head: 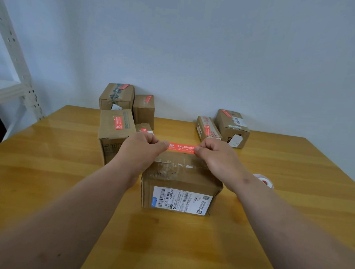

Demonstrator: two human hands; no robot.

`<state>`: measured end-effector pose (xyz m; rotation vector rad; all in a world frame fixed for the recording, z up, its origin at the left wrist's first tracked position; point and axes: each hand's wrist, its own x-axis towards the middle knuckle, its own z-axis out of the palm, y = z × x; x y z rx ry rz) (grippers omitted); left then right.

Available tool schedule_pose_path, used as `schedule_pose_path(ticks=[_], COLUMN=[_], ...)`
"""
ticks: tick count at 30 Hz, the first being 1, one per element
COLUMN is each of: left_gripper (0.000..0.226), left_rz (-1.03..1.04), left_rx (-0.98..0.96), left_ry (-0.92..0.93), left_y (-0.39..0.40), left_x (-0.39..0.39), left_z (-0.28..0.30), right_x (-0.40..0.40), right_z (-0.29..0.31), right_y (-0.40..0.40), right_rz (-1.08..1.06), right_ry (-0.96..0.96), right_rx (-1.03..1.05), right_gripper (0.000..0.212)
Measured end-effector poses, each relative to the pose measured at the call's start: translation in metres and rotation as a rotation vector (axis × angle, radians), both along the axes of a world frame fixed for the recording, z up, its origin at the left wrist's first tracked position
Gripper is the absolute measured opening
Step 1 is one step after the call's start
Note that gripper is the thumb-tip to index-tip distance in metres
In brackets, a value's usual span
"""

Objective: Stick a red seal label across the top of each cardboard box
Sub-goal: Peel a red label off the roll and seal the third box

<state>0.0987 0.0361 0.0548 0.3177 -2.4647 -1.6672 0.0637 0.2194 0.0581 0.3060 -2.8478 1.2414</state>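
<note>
A stack of sealed boxes (117, 120) is seen at the far left of the tabletop (50, 170). The red seal label (182, 148) is pinched at its left end by the left hand (140, 151) and at its right end by the right hand (218, 156), stretched flat over the far top edge of the near cardboard box (179, 182). Two more labelled boxes (223, 128) are placed far right, and a label roll (264, 180) lies near the right forearm.

Red seal label (183, 148) ends hidden under pinching fingertips; print too small to read. Near box (181, 182) top partly covered by hands. Label roll (264, 180) at right half hidden behind forearm. Shelf rack (16, 68) cut by left edge.
</note>
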Motion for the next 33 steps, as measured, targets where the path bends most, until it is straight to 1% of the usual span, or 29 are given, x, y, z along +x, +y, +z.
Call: schedule_pose_path(ticks=[3, 8, 14, 21, 29, 33], left_gripper=[0.025, 0.020, 0.026, 0.026, 0.028, 0.025], left_rz=[0.011, 0.005, -0.022, -0.055, -0.075, -0.093], left_rx=[-0.083, -0.324, -0.472, -0.553, -0.610, -0.654], left_ry=[0.008, 0.030, 0.058, 0.092, 0.075, 0.077], left_y=[0.004, 0.007, 0.010, 0.010, 0.008, 0.007], left_x=[0.000, -0.001, -0.003, -0.004, -0.007, -0.009], left_z=[-0.002, -0.008, -0.013, -0.015, -0.016, -0.019], right_x=[0.001, 0.000, -0.002, -0.002, -0.002, -0.002], right_z=[-0.003, -0.014, -0.021, -0.025, -0.030, -0.031], right_y=[0.000, 0.002, 0.002, 0.004, 0.004, 0.005], right_rz=[0.005, -0.017, -0.010, 0.006, 0.030, 0.046], right_ry=[0.010, 0.074, 0.103, 0.121, 0.178, 0.212], right_rx=[0.082, 0.260, 0.303, 0.298, 0.312, 0.334], right_gripper=[0.030, 0.028, 0.026, 0.024, 0.019, 0.021])
